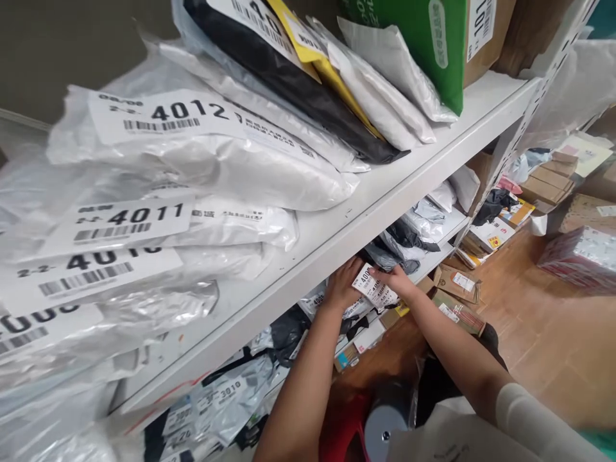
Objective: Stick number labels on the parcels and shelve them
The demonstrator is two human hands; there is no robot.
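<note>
Label sheets (380,293) pinched in grip of right hand (397,282), numbers exposed, probably for reading; left hand (344,284) at nine o'clock, grip unclear.

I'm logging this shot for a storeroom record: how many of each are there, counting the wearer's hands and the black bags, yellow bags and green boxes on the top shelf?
Hands: 2 (left hand, right hand)
Black bag: 1
Yellow bag: 1
Green box: 1
Total: 5
</note>
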